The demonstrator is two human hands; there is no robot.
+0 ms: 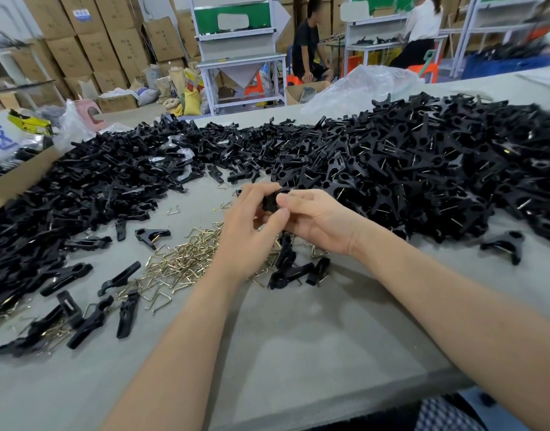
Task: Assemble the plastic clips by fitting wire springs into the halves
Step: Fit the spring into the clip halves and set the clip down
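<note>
Both the left hand [245, 231] and the right hand [317, 219] curl their fingers round one black clip [271, 201], held above the middle of the table [298, 353]; whether its spring is seated is hidden. Judging by the heaps, much is done and much remains: assembled clips [423, 169] bank up toward the right edge, loose halves [96, 181] toward the left, and wire springs [180, 262] lie between them. A cardboard box [15, 185] at the left edge holds bags whose contents are unclear.

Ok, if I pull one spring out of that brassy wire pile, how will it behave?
The wire springs are thin bent loops lying tangled, so one probably drags neighbours along. They look light and stiff, likely to skid on the smooth grey table rather than roll.
</note>
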